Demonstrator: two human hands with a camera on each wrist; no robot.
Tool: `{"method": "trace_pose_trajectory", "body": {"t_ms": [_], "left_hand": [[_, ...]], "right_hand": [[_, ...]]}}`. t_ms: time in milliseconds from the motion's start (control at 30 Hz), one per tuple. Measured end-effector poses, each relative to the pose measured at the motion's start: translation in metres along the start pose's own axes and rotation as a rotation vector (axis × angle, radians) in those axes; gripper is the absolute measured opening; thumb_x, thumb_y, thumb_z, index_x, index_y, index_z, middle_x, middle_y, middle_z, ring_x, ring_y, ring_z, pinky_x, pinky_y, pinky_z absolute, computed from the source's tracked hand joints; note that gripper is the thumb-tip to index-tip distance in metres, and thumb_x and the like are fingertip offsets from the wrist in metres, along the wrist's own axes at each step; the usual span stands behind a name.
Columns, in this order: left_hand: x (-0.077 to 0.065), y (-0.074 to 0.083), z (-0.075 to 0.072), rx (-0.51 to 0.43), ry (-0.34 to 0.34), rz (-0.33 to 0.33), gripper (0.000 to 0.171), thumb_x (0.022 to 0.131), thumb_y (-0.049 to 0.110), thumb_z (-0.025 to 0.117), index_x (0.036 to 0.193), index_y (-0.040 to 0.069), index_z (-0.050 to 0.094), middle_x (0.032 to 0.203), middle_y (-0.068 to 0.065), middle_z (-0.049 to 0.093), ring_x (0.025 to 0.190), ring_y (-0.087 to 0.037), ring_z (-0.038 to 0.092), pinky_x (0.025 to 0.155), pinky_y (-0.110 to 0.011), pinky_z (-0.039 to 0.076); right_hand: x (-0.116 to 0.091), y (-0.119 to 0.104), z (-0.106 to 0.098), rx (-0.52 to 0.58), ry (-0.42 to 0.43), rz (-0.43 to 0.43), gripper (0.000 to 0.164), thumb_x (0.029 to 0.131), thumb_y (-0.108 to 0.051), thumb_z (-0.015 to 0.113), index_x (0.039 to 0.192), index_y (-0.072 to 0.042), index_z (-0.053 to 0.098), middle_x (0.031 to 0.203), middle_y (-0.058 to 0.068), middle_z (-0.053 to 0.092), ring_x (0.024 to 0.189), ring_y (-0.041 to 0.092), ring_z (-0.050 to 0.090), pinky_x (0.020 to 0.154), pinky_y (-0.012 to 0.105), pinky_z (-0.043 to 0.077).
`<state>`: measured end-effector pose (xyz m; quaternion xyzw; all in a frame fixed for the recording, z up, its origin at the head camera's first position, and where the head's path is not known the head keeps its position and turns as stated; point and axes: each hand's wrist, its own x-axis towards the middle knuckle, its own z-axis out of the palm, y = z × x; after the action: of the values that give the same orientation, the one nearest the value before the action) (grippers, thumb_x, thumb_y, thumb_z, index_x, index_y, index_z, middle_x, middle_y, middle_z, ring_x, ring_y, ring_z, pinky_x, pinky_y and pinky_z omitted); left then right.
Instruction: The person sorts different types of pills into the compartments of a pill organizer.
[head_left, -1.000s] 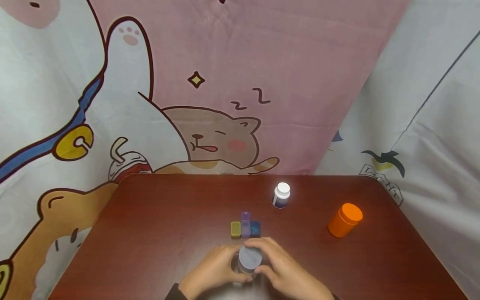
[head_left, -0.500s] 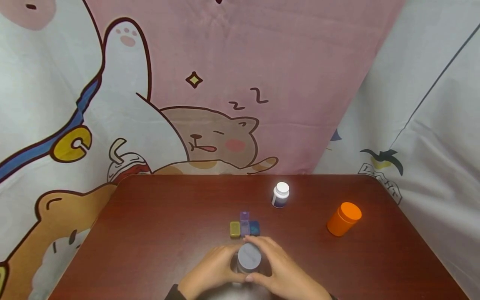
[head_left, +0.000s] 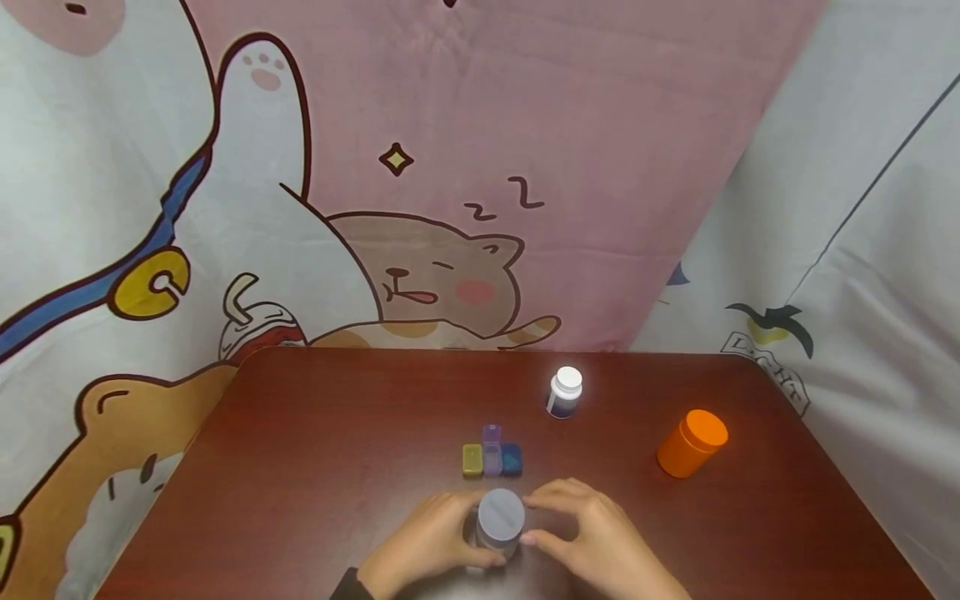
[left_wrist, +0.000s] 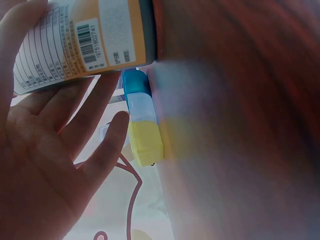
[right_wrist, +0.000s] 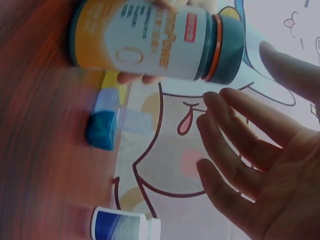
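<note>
A vitamin C bottle [head_left: 500,515] with a round grey lid stands in front of me on the table; its orange and white label [right_wrist: 145,42] shows in the right wrist view. My left hand [head_left: 423,533] grips the bottle's body from the left, thumb near, fingers behind. To the right of the lid, my right hand [head_left: 600,537] has its thumb and fingers spread and loosely bent, holding nothing. The right wrist view shows a gap between these fingers and the lid [right_wrist: 231,47]. Just beyond the bottle lies a small pill box [head_left: 492,460] in yellow, purple and blue, its purple lid raised.
A white bottle [head_left: 564,392] with a dark blue label stands farther back, right of the pill box. An orange jar [head_left: 692,444] is at the right. The brown table [head_left: 337,417] ends at a cartoon-print cloth [head_left: 600,167].
My right hand has come off the lid and moved slightly right, its fingers now apart from it. The left hand keeps its grip on the vitamin C bottle.
</note>
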<state>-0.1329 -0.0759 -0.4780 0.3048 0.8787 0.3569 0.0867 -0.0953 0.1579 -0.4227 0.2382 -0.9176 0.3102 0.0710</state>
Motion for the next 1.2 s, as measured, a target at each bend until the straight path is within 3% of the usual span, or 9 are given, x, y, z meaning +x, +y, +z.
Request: {"method": "trace_pose_trajectory", "body": {"t_ms": [333, 533, 700, 933, 1200], "left_hand": [[-0.001, 0.0, 0.0, 0.011, 0.0, 0.012, 0.06, 0.07, 0.045, 0.084, 0.124, 0.027, 0.065, 0.104, 0.019, 0.069, 0.091, 0.005, 0.059, 0.077, -0.022, 0.049], [0.0, 0.0, 0.001, 0.019, -0.005, 0.017, 0.06, 0.073, 0.047, 0.082, 0.126, 0.027, 0.064, 0.106, 0.018, 0.069, 0.093, 0.004, 0.06, 0.079, -0.023, 0.05], [0.0, 0.001, 0.0, 0.045, 0.0, 0.011, 0.063, 0.073, 0.054, 0.079, 0.127, 0.025, 0.064, 0.11, 0.015, 0.07, 0.098, -0.001, 0.063, 0.082, -0.027, 0.052], [-0.001, 0.002, -0.003, 0.061, -0.02, -0.008, 0.065, 0.073, 0.049, 0.08, 0.129, 0.021, 0.062, 0.116, 0.009, 0.07, 0.103, -0.008, 0.065, 0.087, -0.034, 0.053], [0.0, 0.001, -0.002, 0.061, -0.001, 0.007, 0.063, 0.073, 0.043, 0.081, 0.129, 0.023, 0.062, 0.116, 0.009, 0.071, 0.102, -0.009, 0.066, 0.086, -0.032, 0.054]], "right_hand": [[0.0, -0.006, 0.008, 0.028, -0.007, 0.024, 0.04, 0.081, -0.048, 0.075, 0.112, -0.023, 0.072, 0.108, -0.016, 0.065, 0.098, 0.008, 0.062, 0.084, 0.034, 0.055], [-0.001, -0.012, 0.018, 0.074, -0.018, 0.097, 0.057, 0.076, -0.055, 0.076, 0.123, -0.022, 0.067, 0.117, -0.015, 0.06, 0.107, 0.011, 0.057, 0.092, 0.041, 0.053], [-0.001, -0.017, 0.03, 0.065, 0.017, 0.106, 0.069, 0.074, -0.059, 0.076, 0.129, -0.02, 0.062, 0.12, -0.017, 0.056, 0.111, 0.01, 0.054, 0.093, 0.041, 0.053], [0.003, -0.02, 0.043, -0.001, 0.102, 0.106, 0.069, 0.069, -0.059, 0.08, 0.124, -0.021, 0.064, 0.118, -0.017, 0.057, 0.108, 0.006, 0.054, 0.089, 0.036, 0.052], [0.006, -0.019, 0.05, -0.037, 0.152, 0.078, 0.065, 0.067, -0.053, 0.084, 0.121, -0.022, 0.065, 0.118, -0.013, 0.057, 0.108, 0.005, 0.052, 0.088, 0.034, 0.05]]}}
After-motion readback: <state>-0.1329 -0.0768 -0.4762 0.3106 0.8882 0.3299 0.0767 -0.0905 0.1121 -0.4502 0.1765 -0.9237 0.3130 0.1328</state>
